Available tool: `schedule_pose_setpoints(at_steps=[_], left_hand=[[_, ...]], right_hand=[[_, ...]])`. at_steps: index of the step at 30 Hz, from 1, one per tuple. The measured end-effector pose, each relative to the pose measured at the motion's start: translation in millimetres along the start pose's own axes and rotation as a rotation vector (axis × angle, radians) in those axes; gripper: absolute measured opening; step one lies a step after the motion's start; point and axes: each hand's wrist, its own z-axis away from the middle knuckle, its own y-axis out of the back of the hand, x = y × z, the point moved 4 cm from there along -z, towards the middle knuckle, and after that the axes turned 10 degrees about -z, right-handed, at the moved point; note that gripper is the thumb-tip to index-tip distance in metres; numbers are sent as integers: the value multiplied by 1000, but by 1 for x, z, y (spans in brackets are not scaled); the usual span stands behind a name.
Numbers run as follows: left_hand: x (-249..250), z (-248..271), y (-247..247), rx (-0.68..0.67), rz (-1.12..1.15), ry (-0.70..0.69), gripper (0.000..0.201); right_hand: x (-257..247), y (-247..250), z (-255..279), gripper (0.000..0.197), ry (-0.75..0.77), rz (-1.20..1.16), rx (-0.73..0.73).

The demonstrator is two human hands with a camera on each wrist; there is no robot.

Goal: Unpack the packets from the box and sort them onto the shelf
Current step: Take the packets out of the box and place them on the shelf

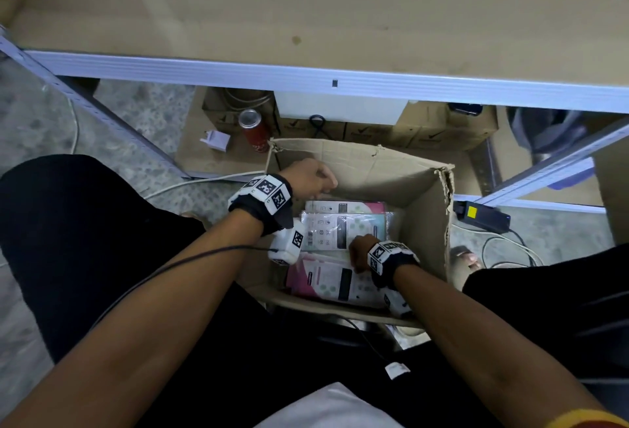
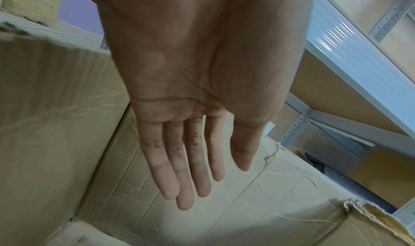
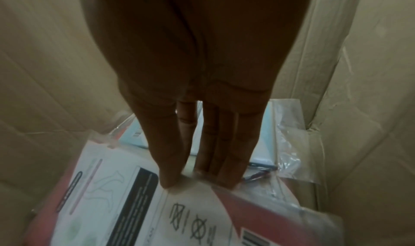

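An open cardboard box (image 1: pixel 425 196) stands on the floor between my knees, below the shelf (image 1: pixel 306 73) with its pale metal rail. Inside lie plastic-wrapped packets: a teal and white packet (image 1: pixel 343 227) at the far side and a pink and white packet (image 1: pixel 326 284) nearer me. My right hand (image 1: pixel 359 252) is down in the box; in the right wrist view its thumb and fingers (image 3: pixel 224 178) pinch the upper edge of the pink packet (image 3: pixel 134 205). My left hand (image 1: pixel 313 179) hovers by the box's far left wall, fingers (image 2: pixel 191 161) straight, holding nothing.
Under the shelf stand a red can (image 1: pixel 253 130), a white plug adapter (image 1: pixel 218 140) and several cardboard boxes (image 1: pixel 425 131). A black power brick (image 1: pixel 483 215) with cables lies to the box's right. My sandalled foot (image 1: pixel 466 257) is beside the box.
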Motion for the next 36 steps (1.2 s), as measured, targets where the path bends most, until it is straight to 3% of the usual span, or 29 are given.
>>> schedule_pose_setpoints(at_steps=[6,10,13,16,18,23,27,30,32,36], left_hand=[[1,2,-5,-9,4,15,20],[2,2,-8,-6,-12,16,17],[-1,3,-13,-8,-94,53,16],[-6,2,-16,36,-232,107,16],[-10,-1,-14,92,-261,167,22],[-17,-9,-8,184,-385,298,23],[-26,-12,-30,68,-584,360,31],[-23,-18,-66,-102,-683,209,28],[-18,-18,-93,-223,-728,131,30],[-27,-22,-138,-367,-847,68,53]], right_hand=[[-4,5,5,34,36,19,-45],[-7,14,9,32,74,74,-49],[-8,38,16,34,82,154,48],[-12,73,27,19,72,196,127],[-13,95,36,9,40,173,171],[-12,134,63,6,15,104,280],[-17,164,92,5,66,128,390],[-20,185,112,16,96,99,472],[-23,195,122,10,139,81,526],[-24,204,132,15,203,13,530]])
